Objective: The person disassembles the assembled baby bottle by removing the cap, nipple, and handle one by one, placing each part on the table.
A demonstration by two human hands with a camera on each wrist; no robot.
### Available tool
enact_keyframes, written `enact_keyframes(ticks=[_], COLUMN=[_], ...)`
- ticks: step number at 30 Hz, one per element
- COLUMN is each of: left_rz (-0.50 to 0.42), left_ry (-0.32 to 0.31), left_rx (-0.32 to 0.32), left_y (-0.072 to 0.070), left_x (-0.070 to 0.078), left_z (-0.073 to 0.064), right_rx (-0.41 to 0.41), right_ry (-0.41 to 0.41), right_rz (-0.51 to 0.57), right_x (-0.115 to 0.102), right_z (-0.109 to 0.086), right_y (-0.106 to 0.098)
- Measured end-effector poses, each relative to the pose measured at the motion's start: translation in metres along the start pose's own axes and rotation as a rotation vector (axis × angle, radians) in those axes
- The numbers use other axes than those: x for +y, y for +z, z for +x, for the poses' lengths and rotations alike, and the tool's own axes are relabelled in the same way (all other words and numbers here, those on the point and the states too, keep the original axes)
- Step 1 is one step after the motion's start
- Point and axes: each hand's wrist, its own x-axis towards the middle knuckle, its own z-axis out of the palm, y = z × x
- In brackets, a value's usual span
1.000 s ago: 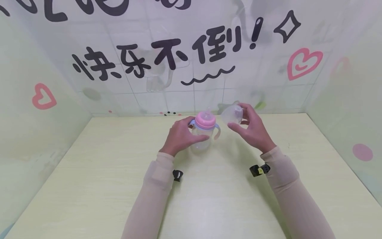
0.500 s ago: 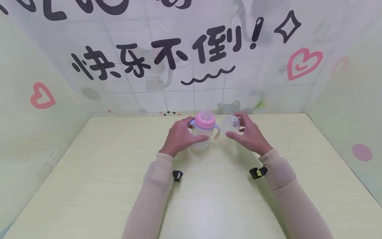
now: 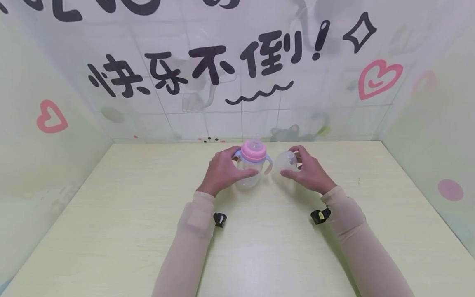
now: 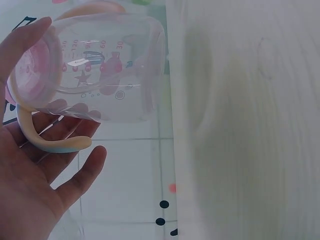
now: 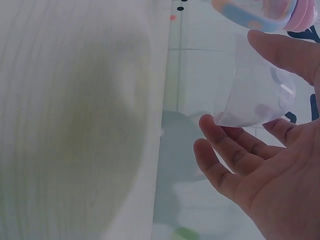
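A clear baby bottle (image 3: 248, 178) with a pink collar, a see-through teat on top and two curved handles stands upright near the back of the table. My left hand (image 3: 224, 170) grips it from the left, thumb across its front and fingers behind. Printed pink markings show on the bottle's wall in the left wrist view. Just right of the bottle, my right hand (image 3: 311, 170) holds a clear dome-shaped bottle cap (image 3: 285, 161) between thumb and fingers. In the right wrist view the wide rim of the cap (image 5: 260, 95) faces the tabletop, and the bottle's handle shows above it.
The pale wooden table (image 3: 245, 247) ends at a white back wall (image 3: 208, 123) printed with black writing, hearts and dots. Side walls rise at left and right. A black wrist camera (image 3: 220, 219) sits on the left sleeve, another black camera (image 3: 320, 215) on the right.
My right hand has come down and slightly left, lowering the cap beside the bottle and turning it more upright. My left hand and the bottle have hardly moved.
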Motion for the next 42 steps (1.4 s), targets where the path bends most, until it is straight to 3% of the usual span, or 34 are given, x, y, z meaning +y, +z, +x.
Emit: enact_keyframes(ticks=[17,42], left_rz=[-0.006,0.001], left_ry=[0.009,0.003], left_rx=[-0.003,-0.009], left_y=[-0.001,0.0], left_x=[0.002,0.003], left_z=[0.0,-0.001], right_rx=[-0.081,-0.186], right_ry=[0.031,0.015], right_rz=[-0.105,-0.127], right_x=[0.012,0.013], right_z=[0.002,0.001], right_y=[0.011,0.015])
